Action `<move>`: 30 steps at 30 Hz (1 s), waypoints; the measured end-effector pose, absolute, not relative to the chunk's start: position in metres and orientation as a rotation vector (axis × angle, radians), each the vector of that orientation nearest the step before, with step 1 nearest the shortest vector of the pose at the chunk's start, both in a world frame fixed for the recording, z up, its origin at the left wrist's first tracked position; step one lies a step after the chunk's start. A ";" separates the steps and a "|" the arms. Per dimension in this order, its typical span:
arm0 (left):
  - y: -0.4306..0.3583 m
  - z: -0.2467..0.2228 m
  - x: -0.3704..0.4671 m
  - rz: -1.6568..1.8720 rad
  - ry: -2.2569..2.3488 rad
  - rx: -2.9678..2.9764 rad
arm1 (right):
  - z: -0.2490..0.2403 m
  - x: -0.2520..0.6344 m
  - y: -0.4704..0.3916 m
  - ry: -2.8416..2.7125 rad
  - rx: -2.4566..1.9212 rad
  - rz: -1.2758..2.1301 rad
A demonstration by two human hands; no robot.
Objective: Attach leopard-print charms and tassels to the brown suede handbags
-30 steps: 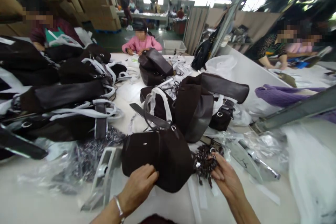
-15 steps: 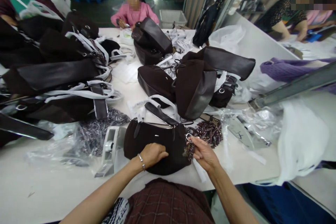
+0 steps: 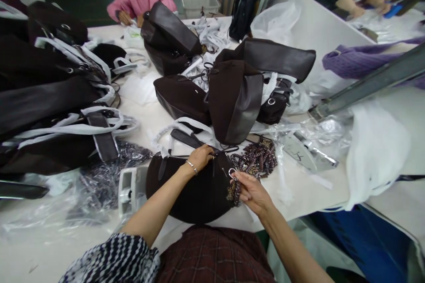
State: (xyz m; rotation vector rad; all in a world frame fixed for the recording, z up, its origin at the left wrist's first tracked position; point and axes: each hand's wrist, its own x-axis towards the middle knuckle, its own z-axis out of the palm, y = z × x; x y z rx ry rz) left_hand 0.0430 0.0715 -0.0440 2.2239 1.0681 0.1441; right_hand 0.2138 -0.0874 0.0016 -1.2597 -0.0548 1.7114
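Observation:
In front of me on the table lies a dark brown handbag (image 3: 189,199), its top edge away from me and its white-wrapped handle (image 3: 195,123) lying beyond it. My left hand (image 3: 200,158) reaches over the bag's top edge, with its fingers closed there beside the strap end; the fingertips are partly hidden. At the bag's right side my right hand (image 3: 251,189) pinches a patterned brown braided strap (image 3: 233,191) with a silver ring (image 3: 232,172) at its top. A pile of similar braided straps (image 3: 260,158) sits just beyond that hand.
More brown bags (image 3: 232,101) stand beyond mine, and others are heaped at the left (image 3: 46,93). A white tape dispenser (image 3: 128,190) and clear plastic wrapping (image 3: 83,203) lie to the left. A metal bar (image 3: 365,84) slants in from the right. A co-worker in pink (image 3: 142,2) sits across the table.
My left hand has moved from the bag's front up to its top edge. My right hand still pinches the strap near the ring. The view has shifted somewhat to the right and down.

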 end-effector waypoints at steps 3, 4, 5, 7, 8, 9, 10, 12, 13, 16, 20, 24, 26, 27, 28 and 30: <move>0.072 -0.039 0.022 0.533 1.089 2.046 | 0.005 0.219 -0.086 -0.046 -1.269 1.740; 0.070 -0.036 0.015 0.648 1.134 1.969 | 0.007 0.220 -0.085 -0.041 -1.271 1.755; 0.067 -0.034 0.008 0.714 1.188 1.896 | 0.009 0.221 -0.085 -0.037 -1.271 1.770; 0.061 -0.032 -0.001 0.667 1.257 1.810 | 0.013 0.222 -0.083 -0.031 -1.262 1.802; 0.057 -0.032 -0.003 0.591 1.257 1.803 | 0.015 0.222 -0.082 -0.031 -1.252 1.821; 0.055 -0.035 -0.003 0.511 1.234 1.811 | 0.018 0.221 -0.080 -0.031 -1.238 1.843; 0.053 -0.038 -0.001 0.450 1.197 1.817 | 0.021 0.219 -0.079 -0.031 -1.220 1.870; 0.053 -0.048 0.008 0.413 1.153 1.745 | 0.027 0.214 -0.077 -0.034 -1.181 1.934; 0.054 -0.055 0.014 0.421 1.159 1.671 | 0.030 0.210 -0.075 -0.040 -1.163 1.968; 0.062 -0.071 0.031 0.401 1.180 1.446 | 0.035 0.198 -0.070 -0.083 -1.131 2.058; 0.066 -0.077 0.039 0.357 1.072 1.346 | 0.032 0.180 -0.060 -0.155 -1.225 1.947; 0.055 -0.061 0.033 0.447 0.992 1.275 | 0.021 0.167 -0.049 -0.297 -1.399 1.647; 0.047 -0.048 0.027 0.551 0.971 1.194 | 0.018 0.162 -0.046 -0.379 -1.473 1.517; 0.042 -0.040 0.023 0.596 0.970 1.151 | 0.017 0.161 -0.045 -0.420 -1.507 1.465; 0.037 -0.032 0.020 0.627 0.975 1.118 | 0.017 0.159 -0.046 -0.467 -1.541 1.422; 0.027 -0.016 0.012 0.665 0.997 1.088 | 0.019 0.157 -0.048 -0.575 -1.608 1.336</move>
